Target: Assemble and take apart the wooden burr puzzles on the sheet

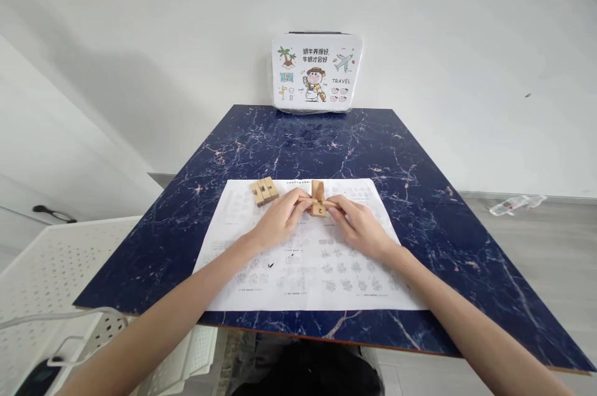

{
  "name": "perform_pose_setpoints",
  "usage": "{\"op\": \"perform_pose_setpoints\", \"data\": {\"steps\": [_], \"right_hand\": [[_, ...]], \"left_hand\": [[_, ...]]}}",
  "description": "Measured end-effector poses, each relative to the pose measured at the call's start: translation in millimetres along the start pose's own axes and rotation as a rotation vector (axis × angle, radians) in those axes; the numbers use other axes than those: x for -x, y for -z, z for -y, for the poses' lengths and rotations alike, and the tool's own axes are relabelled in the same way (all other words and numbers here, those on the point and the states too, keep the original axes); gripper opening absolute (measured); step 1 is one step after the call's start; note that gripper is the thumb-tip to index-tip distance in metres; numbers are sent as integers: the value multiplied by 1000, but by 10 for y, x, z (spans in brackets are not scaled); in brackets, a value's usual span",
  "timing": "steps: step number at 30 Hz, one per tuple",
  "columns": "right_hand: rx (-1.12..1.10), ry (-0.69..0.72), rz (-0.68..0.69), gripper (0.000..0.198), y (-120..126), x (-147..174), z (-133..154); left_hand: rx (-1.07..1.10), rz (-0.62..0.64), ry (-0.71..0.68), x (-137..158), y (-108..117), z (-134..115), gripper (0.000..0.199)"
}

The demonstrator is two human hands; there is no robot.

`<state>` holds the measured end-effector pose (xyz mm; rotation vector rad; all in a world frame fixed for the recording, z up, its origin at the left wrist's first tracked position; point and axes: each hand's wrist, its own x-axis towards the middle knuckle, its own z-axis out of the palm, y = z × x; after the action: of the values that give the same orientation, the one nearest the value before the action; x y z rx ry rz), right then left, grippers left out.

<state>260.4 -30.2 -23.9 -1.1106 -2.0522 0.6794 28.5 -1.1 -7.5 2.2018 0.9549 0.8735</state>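
1. Nearest of all: bare forearms [180, 303], angled in from both lower corners across the table [224, 153] to a printed sheet [298, 296].
2. Pinched in the left hand [276, 220]: one side of a wooden cluster [319, 210], with thumb and fingertips together on it.
3. Clamped likewise in the right hand [358, 227]: the opposite side.
4. Held between both hands, over the sheet's upper middle; cannot tell whether touching paper.
5. Done, apparently: a few pieces crossed together, including one upright and one marked like a "2".
6. Remaining, seemingly: notched blocks [264, 191] on the sheet's upper left, apart from the cluster.
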Motion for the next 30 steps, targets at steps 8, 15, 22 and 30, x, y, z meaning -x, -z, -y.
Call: {"op": "perform_pose_setpoints", "data": {"steps": [8,15,22,30], "right_hand": [[3,133,-93,25,-26,-52,-36],[-71,-36,-18,24,-52,-28,-26],[-66,-42,-24,24,-43,-28,-12],[-99,-77,-66,24,-70,-32,-24]], "left_hand": [[-8,-50,-55,-19,-22,24,23],[-3,-58,-26,-22,-27,31,24],[-3,-73,-11,-17,-31,26,25],[21,-89,-5,-21,-35,30,25]]}}
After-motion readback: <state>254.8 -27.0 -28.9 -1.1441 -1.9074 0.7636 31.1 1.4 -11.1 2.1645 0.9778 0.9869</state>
